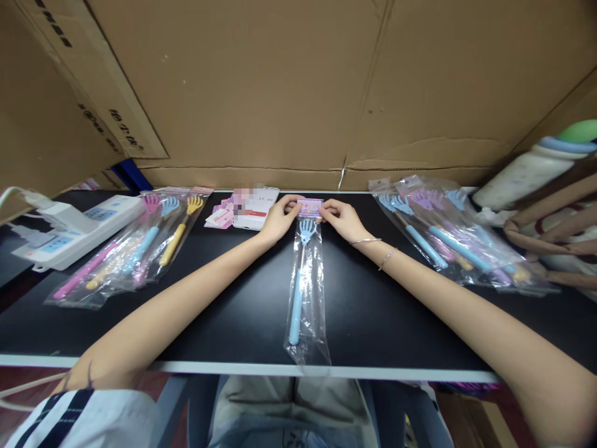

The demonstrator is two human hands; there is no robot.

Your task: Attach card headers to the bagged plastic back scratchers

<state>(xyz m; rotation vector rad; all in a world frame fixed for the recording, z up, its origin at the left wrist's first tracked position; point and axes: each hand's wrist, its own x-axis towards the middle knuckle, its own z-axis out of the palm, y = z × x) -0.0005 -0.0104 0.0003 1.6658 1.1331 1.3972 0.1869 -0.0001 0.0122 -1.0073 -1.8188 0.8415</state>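
Observation:
A small pink-and-purple printed card sits at the top end of a clear plastic bag. Inside that bag lies a blue back scratcher, its claw end toward the card and its handle toward me. My left hand pinches the card's left edge. At the opposite edge, the fingers of my right hand grip the same card. Whether the card is folded over the bag's mouth I cannot tell. Beside my left hand are a phone and a loose pile of similar cards.
Bagged back scratchers lie on the left, next to a white power strip with plugs. More bagged ones are heaped on the right. A bottle and brown bag straps stand far right. Cardboard walls the black table.

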